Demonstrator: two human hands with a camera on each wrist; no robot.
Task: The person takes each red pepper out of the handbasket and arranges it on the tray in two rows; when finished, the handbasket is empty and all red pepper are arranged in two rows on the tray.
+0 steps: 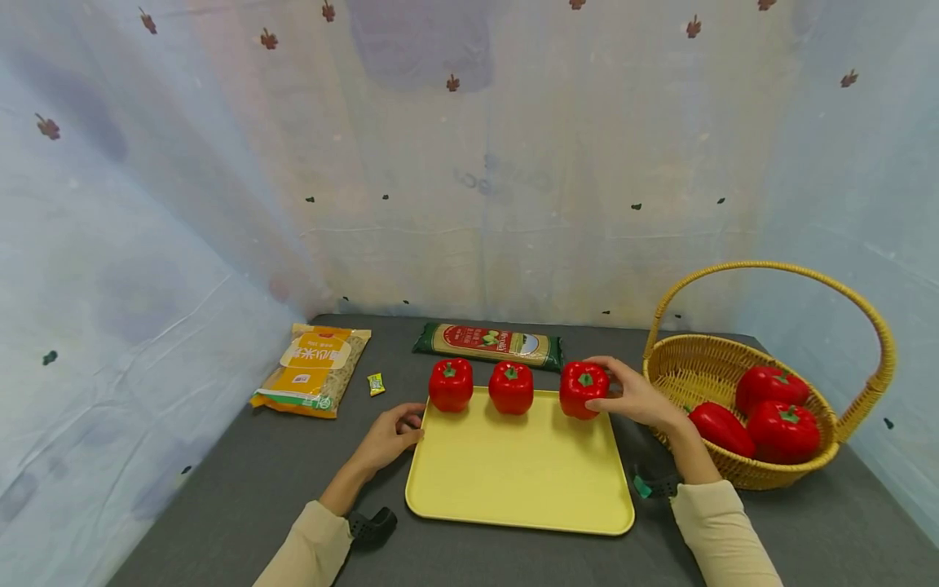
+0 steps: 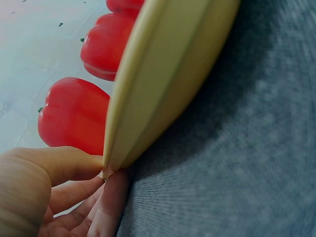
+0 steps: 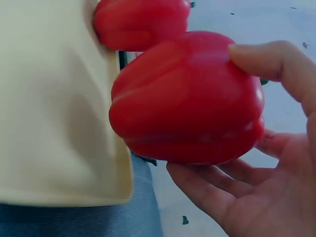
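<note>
My right hand [image 1: 637, 395] grips a red bell pepper [image 3: 187, 98] between thumb and fingers, over the far right corner of the yellow tray [image 1: 517, 473]. Two more red bell peppers stand along the tray's far edge: one in the middle [image 1: 511, 388] and one at the far left corner [image 1: 451, 384]. At the tray's left side, my left hand [image 1: 389, 436] pinches the rim, thumb above and fingers below, as the left wrist view shows. Close beside that thumb is the left bell pepper [image 2: 74, 116].
A yellow wicker basket [image 1: 682, 350] with a tall handle stands at the right, holding several red peppers [image 1: 783, 432]. Behind the tray lies a long green and red packet [image 1: 491, 343]. Farther left are a small yellow sachet [image 1: 376, 384] and an orange bag of grain [image 1: 314, 371].
</note>
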